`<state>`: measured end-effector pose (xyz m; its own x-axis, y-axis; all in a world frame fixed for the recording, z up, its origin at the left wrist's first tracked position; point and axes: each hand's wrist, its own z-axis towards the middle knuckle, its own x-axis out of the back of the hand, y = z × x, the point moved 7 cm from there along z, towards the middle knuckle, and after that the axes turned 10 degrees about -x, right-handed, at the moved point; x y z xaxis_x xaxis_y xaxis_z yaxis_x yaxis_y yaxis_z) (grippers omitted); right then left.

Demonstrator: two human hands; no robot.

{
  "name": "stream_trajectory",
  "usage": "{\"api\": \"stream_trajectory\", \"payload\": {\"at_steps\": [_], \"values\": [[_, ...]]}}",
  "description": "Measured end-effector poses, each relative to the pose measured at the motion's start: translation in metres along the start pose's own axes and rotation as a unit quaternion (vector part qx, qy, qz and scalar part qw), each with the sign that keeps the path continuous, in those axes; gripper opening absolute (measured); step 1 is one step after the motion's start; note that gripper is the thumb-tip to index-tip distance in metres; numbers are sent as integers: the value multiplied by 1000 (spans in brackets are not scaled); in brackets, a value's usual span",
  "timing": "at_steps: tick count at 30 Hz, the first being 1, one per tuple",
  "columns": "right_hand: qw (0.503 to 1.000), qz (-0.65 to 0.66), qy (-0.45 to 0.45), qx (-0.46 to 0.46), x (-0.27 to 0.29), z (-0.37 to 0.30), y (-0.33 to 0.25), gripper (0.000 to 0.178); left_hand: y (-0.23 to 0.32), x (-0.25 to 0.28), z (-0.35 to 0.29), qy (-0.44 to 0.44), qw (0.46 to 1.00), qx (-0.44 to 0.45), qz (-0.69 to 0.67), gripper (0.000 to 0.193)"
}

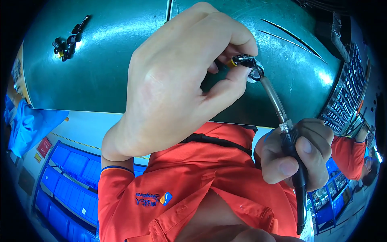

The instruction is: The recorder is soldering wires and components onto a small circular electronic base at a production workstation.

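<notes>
Over the green tabletop, my left hand [177,76] is closed, pinching a small glossy black part [244,60] with a yellow bit between thumb and forefinger. Its far side is partly hidden by my fingers. My right hand [296,155], lower and to the right, grips the black handle of a soldering iron [275,99]. The iron's metal barrel slants up and left, its tip at the right end of the black part; whether they touch I cannot tell. A rounded, shiny piece lies right by that tip.
Small black parts [70,42], one with yellow, lie at the table's [100,76] far left. A perforated metal rack [346,88] stands at the right edge. Blue bins [68,181] fill shelves at lower left. Other people in blue [30,127] and red [348,157] are at both sides.
</notes>
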<state>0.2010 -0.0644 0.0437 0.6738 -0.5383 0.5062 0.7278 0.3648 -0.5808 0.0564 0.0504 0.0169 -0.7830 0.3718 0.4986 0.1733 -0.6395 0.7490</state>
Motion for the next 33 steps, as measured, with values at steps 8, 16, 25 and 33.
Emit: {"api": "stream_trajectory", "payload": {"at_steps": [8, 16, 25, 33], "values": [[994, 9, 109, 23, 10, -11, 1, 30, 1, 0, -1, 8, 1000, -15, -2, 26], [995, 18, 97, 15, 12, -10, 3, 27, 0, 1, 0, 10, 1000, -25, -8, 25], [998, 36, 45, -1, 7, -5, 4, 27, 0, 3, -3, 7, 1000, -24, -8, 25], [999, 36, -15, -8, 2, 2, 3, 30, -1, 2, -3, 2, 1000, -23, -15, 25]]}}
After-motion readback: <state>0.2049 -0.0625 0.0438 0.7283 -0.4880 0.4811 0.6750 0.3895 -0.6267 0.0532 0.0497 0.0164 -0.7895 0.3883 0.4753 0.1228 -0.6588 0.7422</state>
